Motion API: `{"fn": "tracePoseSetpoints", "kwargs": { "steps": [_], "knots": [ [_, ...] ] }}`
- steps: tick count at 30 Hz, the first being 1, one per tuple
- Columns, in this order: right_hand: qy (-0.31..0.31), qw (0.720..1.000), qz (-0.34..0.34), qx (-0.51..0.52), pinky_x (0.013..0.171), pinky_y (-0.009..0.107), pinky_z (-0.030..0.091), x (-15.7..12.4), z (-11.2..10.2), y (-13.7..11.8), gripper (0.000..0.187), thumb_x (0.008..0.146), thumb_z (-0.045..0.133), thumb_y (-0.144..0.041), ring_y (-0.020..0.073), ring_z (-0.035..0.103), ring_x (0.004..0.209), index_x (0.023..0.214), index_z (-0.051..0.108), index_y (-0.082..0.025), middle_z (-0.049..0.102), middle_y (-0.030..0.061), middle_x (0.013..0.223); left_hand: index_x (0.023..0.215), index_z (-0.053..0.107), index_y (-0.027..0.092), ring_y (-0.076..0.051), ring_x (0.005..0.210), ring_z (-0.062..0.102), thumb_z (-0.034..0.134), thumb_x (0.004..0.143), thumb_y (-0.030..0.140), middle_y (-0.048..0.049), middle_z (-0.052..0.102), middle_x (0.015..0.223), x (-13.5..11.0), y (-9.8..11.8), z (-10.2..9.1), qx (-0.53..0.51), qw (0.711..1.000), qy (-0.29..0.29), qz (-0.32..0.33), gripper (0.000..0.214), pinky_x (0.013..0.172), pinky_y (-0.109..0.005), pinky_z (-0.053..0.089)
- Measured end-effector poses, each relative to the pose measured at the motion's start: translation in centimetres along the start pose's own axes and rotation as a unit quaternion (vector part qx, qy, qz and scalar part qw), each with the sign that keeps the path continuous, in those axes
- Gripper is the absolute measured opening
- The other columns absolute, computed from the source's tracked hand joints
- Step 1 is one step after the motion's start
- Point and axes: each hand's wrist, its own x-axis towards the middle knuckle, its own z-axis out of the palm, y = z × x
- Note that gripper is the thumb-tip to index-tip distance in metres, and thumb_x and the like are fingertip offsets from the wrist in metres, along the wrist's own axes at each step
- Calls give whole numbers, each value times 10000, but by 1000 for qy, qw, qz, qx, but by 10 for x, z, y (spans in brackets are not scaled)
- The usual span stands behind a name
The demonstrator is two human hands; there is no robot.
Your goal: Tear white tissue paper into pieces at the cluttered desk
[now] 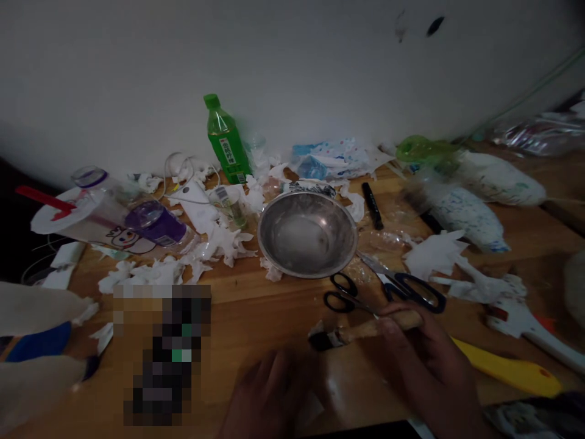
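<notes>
The brush is in your right hand, thumb and fingers pinching its wooden handle, bristles toward nine o'clock. Your left hand is apart from it at eight o'clock, fingers curled; I can't tell whether it grips anything. Black-handled scissors lie close at eleven, so a careless lift could snag them. Beyond, the metal bowl could tip if your knuckles knock its rim. Crumpled tissue at one o'clock might cling to bristles, if they're wet.
</notes>
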Motion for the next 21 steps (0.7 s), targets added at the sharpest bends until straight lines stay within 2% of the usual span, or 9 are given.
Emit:
{"fn": "tracePoseSetpoints", "kwargs": {
  "steps": [4,10,18,21],
  "knots": [
    [1,1000,15,2,553,165,559,0,3,1,167,950,651,-439,127,671,657,982,664,-275,698,-20,834,1392,506,318,-170,786,651,630,801,90,21,663,978,1,-1,0,-1,1000,-1,-3,645,627,-295,513],
    [26,999,38,1,607,191,575,4,8,0,181,941,657,-436,141,680,703,994,667,-263,708,-11,862,1421,475,328,-174,822,652,654,799,80,17,665,1019,2,1,2,7,999,-33,-10,693,644,-303,511],
    [45,998,48,16,566,196,560,8,10,-1,227,908,680,-463,139,675,640,908,653,-237,706,-7,771,1377,521,323,-173,765,668,674,779,89,27,684,968,6,-1,-5,10,1000,-20,0,660,611,-293,531],
    [56,995,73,24,519,206,540,9,12,2,290,870,714,-499,144,656,597,862,618,-225,687,-6,713,1336,543,326,-180,809,694,677,751,56,25,699,1031,7,0,-7,-1,999,-41,-15,658,647,-294,563]
  ]
}}
